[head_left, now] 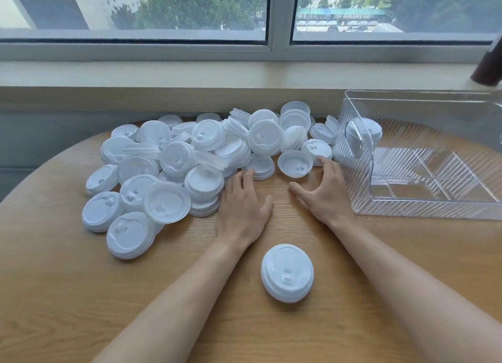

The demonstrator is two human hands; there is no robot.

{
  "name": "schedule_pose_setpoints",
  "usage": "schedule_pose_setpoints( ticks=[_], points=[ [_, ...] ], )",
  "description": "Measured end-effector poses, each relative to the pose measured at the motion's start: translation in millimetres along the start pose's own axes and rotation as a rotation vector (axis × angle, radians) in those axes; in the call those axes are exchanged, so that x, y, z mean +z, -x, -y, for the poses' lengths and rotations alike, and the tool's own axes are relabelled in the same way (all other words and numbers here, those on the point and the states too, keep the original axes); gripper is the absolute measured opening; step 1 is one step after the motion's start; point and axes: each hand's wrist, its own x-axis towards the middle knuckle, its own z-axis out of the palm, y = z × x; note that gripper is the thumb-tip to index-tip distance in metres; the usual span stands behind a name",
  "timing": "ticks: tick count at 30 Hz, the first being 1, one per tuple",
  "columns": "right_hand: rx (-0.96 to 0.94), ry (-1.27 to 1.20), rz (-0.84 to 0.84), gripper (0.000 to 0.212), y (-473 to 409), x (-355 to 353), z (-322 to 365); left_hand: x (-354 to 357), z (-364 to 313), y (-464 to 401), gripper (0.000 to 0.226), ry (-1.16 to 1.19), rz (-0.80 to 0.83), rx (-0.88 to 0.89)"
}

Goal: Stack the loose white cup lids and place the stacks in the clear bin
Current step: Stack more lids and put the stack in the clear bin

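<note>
A heap of loose white cup lids (pixel 190 156) spreads over the far left and middle of the round wooden table (pixel 81 294). The clear bin (pixel 423 210) stands at the right, and through its wall a short stack of lids (pixel 365 133) shows at its back left corner. My left hand (pixel 241 202) lies flat with straight fingers at the heap's near edge, touching a lid (pixel 260 169). My right hand (pixel 323 191) is spread just left of the bin, its fingertips near an upturned lid (pixel 295 163). A short stack of lids (pixel 287 273) sits between my forearms.
Behind the table runs a pale window sill (pixel 190 74) under a wide window. A dark object (pixel 489 66) stands on the sill at the far right. Bare wood lies in front of the heap and around my forearms.
</note>
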Motion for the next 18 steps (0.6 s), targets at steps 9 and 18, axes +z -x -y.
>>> schedule_pose_setpoints(
  ticks=[9, 18],
  points=[
    [-0.049, 0.075, -0.008, 0.095, -24, 12, -3, 20, -8, -37, 0.082, -0.134, -0.126, -0.136],
    [-0.081, -0.034, -0.058, 0.079, -20, 7, -2, 19, -9, -34, 0.069, -0.035, -0.160, -0.119]
  ],
)
